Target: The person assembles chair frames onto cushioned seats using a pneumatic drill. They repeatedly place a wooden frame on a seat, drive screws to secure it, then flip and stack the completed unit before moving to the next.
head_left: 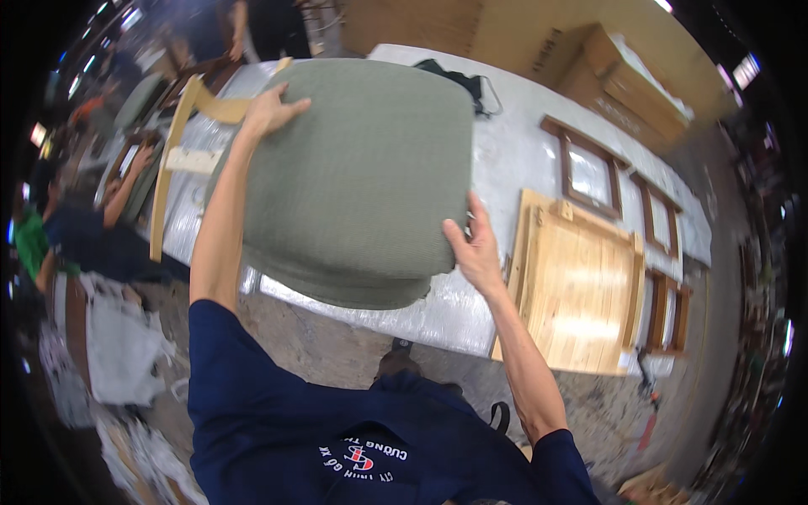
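A green-grey upholstered seat cushion (362,168) lies in front of me, over the wrapped table. Beneath its near edge shows the rim of a second green cushion (345,293). My left hand (271,114) is at the far left edge of the upper cushion, thumb on the fabric and the other fingers along the side. At the right edge, near the front corner, my right hand (478,252) grips the cushion, its thumb on top and its fingers partly hidden at the side. To the left of the cushion stands a pale wooden chair frame (172,160), partly covered by it.
The table (505,151) is covered in clear plastic. On its right lie a light wooden panel (585,286) and several dark wooden frames (593,168). A dark cloth (450,80) sits at the back, before cardboard boxes (627,93). Other people (93,202) work at the left.
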Demonstrator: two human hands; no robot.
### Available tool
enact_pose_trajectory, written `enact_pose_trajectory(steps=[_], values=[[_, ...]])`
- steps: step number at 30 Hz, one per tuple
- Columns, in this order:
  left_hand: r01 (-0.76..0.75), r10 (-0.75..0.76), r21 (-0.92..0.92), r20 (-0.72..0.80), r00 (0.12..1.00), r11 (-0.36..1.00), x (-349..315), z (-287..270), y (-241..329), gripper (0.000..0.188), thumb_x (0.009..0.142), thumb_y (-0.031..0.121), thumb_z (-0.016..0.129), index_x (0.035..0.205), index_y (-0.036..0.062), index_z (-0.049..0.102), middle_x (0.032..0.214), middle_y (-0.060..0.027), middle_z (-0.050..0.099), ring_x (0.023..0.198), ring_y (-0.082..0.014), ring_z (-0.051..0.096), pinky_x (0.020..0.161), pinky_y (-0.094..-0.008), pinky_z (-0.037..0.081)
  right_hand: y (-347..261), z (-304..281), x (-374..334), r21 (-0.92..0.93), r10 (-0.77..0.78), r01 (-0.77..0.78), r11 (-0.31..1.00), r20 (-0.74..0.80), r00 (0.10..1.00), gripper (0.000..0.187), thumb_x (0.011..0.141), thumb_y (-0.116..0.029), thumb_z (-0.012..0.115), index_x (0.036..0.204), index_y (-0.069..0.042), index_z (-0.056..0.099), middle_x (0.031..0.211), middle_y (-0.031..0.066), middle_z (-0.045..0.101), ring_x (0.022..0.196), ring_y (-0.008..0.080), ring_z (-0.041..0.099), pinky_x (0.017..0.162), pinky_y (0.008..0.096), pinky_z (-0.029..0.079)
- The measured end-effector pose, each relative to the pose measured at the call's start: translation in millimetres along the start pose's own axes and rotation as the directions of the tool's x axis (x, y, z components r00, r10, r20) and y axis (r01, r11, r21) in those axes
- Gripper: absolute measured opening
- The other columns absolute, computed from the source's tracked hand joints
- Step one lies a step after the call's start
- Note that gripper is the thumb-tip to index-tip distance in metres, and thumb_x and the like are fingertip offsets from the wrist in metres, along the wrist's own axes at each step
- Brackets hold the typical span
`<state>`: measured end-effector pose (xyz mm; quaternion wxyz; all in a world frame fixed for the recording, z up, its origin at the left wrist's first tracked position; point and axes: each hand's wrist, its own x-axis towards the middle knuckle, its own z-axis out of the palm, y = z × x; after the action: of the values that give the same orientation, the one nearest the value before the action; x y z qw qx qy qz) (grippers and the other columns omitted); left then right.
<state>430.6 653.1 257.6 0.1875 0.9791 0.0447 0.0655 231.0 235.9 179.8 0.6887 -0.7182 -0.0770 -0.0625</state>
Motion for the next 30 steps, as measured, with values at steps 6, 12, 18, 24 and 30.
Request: enact_pose_trajectory(steps=[6, 12, 18, 24, 30], values=[[-0.058, 0.088, 0.218, -0.13, 0.988, 0.974, -8, 65, 10, 0.073, 0.098, 0.062, 0.053, 0.148, 0.0093, 0.054, 0.156, -0.0201, 0.046, 0.143, -0.0383, 0.046, 0.117, -0.0544, 0.034, 17, -41, -123, -0.304, 0.065, -0.094, 0.948, -0.103, 0.993, 0.068, 0.093, -0.038, 0.074, 0.142, 0.003, 0.051, 0.121, 0.0222, 0.061, 0.115, 0.0326, 0.061, 0.097, 0.0438, 0.05], [-0.44, 0.439, 0.203, 0.055, 0.897, 0.874, -75, 84, 81, 0.064, 0.107, 0.046, 0.047, 0.145, -0.0048, 0.052, 0.146, -0.0284, 0.053, 0.134, -0.0417, 0.051, 0.115, -0.0476, 0.04, 104, -110, -407, -0.295, 0.576, -0.755, 0.585, -0.505, 0.643, 0.054, 0.087, -0.039, 0.075, 0.123, 0.001, 0.066, 0.117, 0.0246, 0.066, 0.111, 0.0384, 0.065, 0.095, 0.0468, 0.053], [-0.626, 0.601, 0.1, 0.198, 0.775, 0.774, -258, 136, 237, 0.059, 0.106, 0.04, 0.054, 0.137, -0.0092, 0.057, 0.131, -0.0287, 0.063, 0.122, -0.0407, 0.061, 0.108, -0.0434, 0.045, 183, -96, -701, 0.293, 0.797, -0.945, 0.145, -0.601, -0.064, 0.059, 0.087, -0.04, 0.071, 0.13, -0.001, 0.063, 0.136, 0.0247, 0.061, 0.126, 0.0384, 0.061, 0.104, 0.046, 0.052], [-0.591, 0.473, -0.154, 0.766, 0.434, 0.792, -472, 208, 308, 0.054, 0.105, 0.031, 0.063, 0.143, -0.0066, 0.054, 0.134, -0.0177, 0.065, 0.119, -0.0251, 0.063, 0.103, -0.0354, 0.049, 230, -41, -883, 0.261, 0.864, -0.963, -0.064, -0.468, -0.184, 0.051, 0.084, -0.017, 0.075, 0.131, -0.004, 0.058, 0.134, 0.0214, 0.06, 0.127, 0.0358, 0.059, 0.106, 0.0435, 0.051], [-0.496, -0.035, 0.146, 0.974, 0.225, 0.856, -552, 191, 248, 0.063, 0.1, 0.036, 0.07, 0.142, -0.0084, 0.054, 0.129, -0.0131, 0.067, 0.116, -0.0174, 0.061, 0.104, -0.0315, 0.044, 297, -65, -979, 0.005, 0.845, -0.994, -0.105, -0.527, -0.092, 0.071, 0.082, -0.009, 0.076, 0.146, -0.008, 0.046, 0.148, 0.0145, 0.048, 0.143, 0.0309, 0.044, 0.111, 0.0515, 0.044]])
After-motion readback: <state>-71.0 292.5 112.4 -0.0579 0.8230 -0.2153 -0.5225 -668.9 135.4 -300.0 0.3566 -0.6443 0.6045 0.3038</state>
